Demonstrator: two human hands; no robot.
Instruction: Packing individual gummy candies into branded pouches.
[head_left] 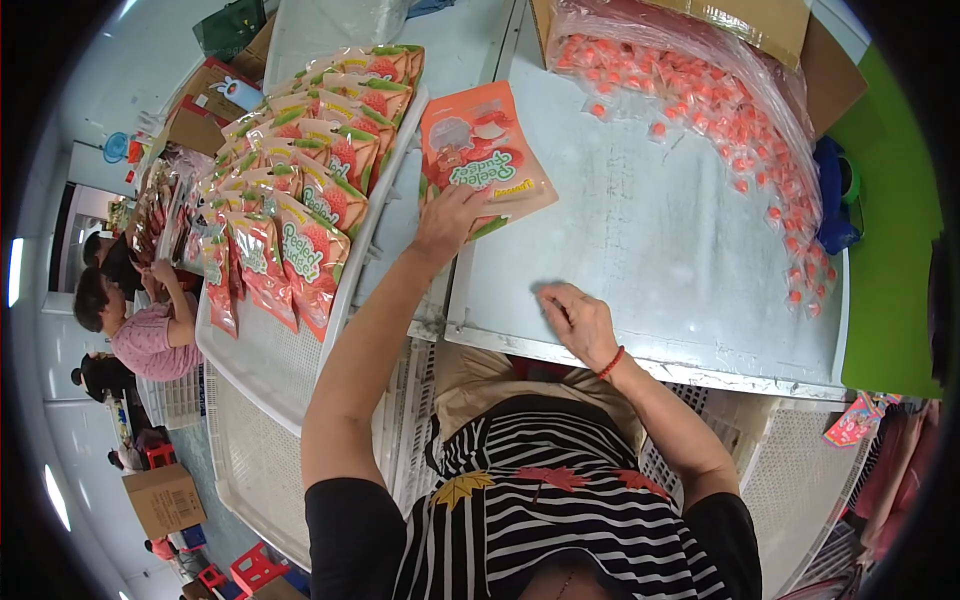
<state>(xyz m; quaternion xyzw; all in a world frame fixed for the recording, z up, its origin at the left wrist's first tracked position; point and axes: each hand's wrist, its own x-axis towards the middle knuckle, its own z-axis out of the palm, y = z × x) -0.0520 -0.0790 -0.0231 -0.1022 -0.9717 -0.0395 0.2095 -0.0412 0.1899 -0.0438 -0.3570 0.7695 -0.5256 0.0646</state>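
A pink-orange candy pouch (475, 135) with a lychee picture lies at the seam of the worktable, left of centre. My left hand (452, 218) is closed on its lower left part, fingers over the printed front. Green and pink edges under it look like another pouch. My right hand (582, 322), with a red bracelet at the wrist, hovers over or rests on the near edge of the white tabletop (640, 250). Its fingers are loosely bent and a little apart, with nothing seen in them. Small wrapped pink-red candies (690, 95) spill from a clear plastic bag (735, 50) at the far right.
Left of the table a white crate (270, 365) holds rows of filled pouches (310, 190). A cardboard box (835, 80) stands behind the candies. A dark blue object (835, 195) sits at the right edge beside a green surface (890, 260). Co-workers (150, 325) are at far left.
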